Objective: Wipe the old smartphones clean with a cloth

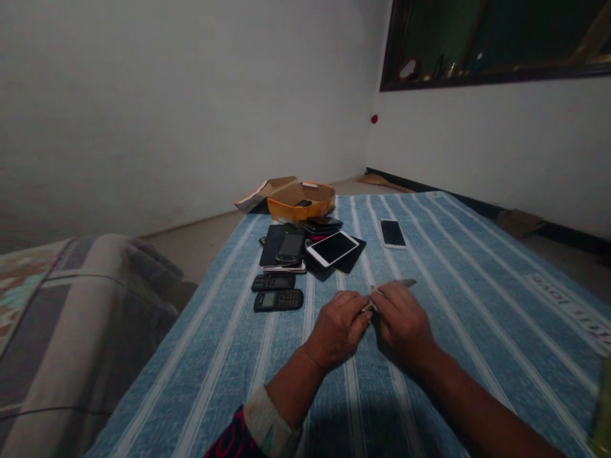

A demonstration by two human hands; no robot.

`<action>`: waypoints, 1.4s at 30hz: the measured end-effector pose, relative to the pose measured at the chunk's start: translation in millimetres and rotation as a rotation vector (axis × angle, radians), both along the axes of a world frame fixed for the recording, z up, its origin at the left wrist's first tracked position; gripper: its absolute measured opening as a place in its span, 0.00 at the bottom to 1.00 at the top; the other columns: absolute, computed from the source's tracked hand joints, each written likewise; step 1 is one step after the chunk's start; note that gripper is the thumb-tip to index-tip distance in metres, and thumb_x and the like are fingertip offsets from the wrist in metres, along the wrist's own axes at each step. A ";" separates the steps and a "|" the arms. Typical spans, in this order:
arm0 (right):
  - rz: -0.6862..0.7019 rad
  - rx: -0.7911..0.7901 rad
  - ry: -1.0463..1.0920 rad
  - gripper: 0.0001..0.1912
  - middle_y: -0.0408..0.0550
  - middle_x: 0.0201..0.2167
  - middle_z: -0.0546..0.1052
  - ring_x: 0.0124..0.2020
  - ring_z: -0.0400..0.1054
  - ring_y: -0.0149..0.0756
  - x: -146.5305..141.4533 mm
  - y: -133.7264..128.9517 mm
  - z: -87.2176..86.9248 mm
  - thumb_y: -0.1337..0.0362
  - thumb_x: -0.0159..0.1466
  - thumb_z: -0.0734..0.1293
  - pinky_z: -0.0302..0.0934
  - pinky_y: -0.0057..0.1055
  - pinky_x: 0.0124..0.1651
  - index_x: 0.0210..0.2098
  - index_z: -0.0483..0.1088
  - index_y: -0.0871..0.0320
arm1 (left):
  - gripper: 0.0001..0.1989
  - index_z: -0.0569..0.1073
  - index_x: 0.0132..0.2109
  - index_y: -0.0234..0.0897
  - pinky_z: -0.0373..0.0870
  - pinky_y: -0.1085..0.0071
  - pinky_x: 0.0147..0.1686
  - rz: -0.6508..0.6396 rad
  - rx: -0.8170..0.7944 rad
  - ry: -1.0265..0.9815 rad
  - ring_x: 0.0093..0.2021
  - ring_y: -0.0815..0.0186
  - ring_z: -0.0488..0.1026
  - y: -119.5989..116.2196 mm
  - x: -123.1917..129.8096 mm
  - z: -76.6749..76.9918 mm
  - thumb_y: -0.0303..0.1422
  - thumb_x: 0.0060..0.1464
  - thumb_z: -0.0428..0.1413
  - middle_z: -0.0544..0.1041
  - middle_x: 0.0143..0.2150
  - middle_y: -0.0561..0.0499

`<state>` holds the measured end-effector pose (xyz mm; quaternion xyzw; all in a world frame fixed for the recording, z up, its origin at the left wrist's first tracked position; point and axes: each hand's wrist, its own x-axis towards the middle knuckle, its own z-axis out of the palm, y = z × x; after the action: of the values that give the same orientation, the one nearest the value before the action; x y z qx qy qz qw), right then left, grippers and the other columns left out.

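Note:
My left hand [338, 323] and my right hand [401, 318] meet above the blue striped cloth [329, 407], fingers closed. Between them they pinch a thin, whitish-grey, cloth-like piece [370, 306], mostly hidden by the fingers. A flat grey tip [408, 282] sticks out past my right hand; whether it belongs to the same piece I cannot tell. To the left of my hands lie two black keypad phones [278, 299]. Beyond them is a pile of phones, with a white-framed phone [333, 248] and a dark phone [291, 245] on top.
Another white phone [393, 233] lies apart, beyond my right hand. An orange cardboard box [300, 207] stands open at the far edge, its lid flap [267, 191] beside it. At left is a cloth-draped piece of furniture [90, 318]. Walls rise behind, with a dark window [496, 38].

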<state>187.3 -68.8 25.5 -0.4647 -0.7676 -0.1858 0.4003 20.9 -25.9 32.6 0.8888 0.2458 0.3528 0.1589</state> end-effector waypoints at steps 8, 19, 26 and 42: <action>0.036 -0.059 0.056 0.15 0.55 0.40 0.74 0.45 0.67 0.44 9.7 -4.1 -6.8 0.76 0.64 0.58 0.66 0.43 0.49 0.45 0.71 0.59 | 0.06 0.70 0.43 0.36 0.70 0.62 0.42 -0.023 0.052 0.136 0.41 0.59 0.69 -4.1 1.3 1.5 0.31 0.64 0.49 0.75 0.41 0.45; -0.207 -0.193 0.005 0.12 0.54 0.35 0.74 0.40 0.65 0.45 39.2 11.9 -29.2 0.77 0.60 0.60 0.64 0.39 0.42 0.36 0.71 0.58 | 0.15 0.68 0.50 0.35 0.73 0.58 0.45 0.035 0.057 0.209 0.46 0.55 0.69 -6.8 3.3 -3.6 0.27 0.54 0.58 0.73 0.47 0.43; -0.025 -0.254 -0.012 0.10 0.55 0.36 0.72 0.40 0.64 0.44 -1.2 -0.3 -26.3 0.76 0.63 0.59 0.62 0.38 0.44 0.36 0.71 0.61 | 0.32 0.58 0.62 0.29 0.68 0.48 0.53 0.221 -0.034 0.155 0.56 0.47 0.66 3.0 1.2 -20.4 0.33 0.54 0.59 0.69 0.56 0.33; -0.244 -0.412 -0.050 0.10 0.54 0.37 0.73 0.42 0.63 0.43 21.9 14.9 -21.7 0.77 0.61 0.61 0.55 0.36 0.43 0.35 0.72 0.61 | 0.38 0.57 0.63 0.33 0.70 0.49 0.50 0.286 -0.126 0.171 0.51 0.49 0.69 6.9 2.2 -22.3 0.34 0.48 0.63 0.72 0.52 0.39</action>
<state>209.1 -53.9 3.8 -0.6213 -0.7371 -0.0838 0.2522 23.2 -19.0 10.3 0.8598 0.4040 0.2788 0.1408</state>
